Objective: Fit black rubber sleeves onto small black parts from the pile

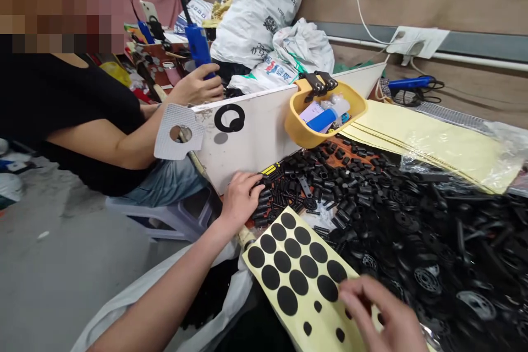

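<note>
Head view: at five o'clock, right hand (385, 308) by smooth sheet (312, 291) of round discs (298, 282), pinch unclear; at seven, left hand (240, 198), fingers slightly spread, beside black cylinders (263, 200).

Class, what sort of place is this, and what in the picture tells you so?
Probably a small assembly workshop: there is a big heap of loose black parts, a sheet of black discs, and bulging white sacks behind.
</note>
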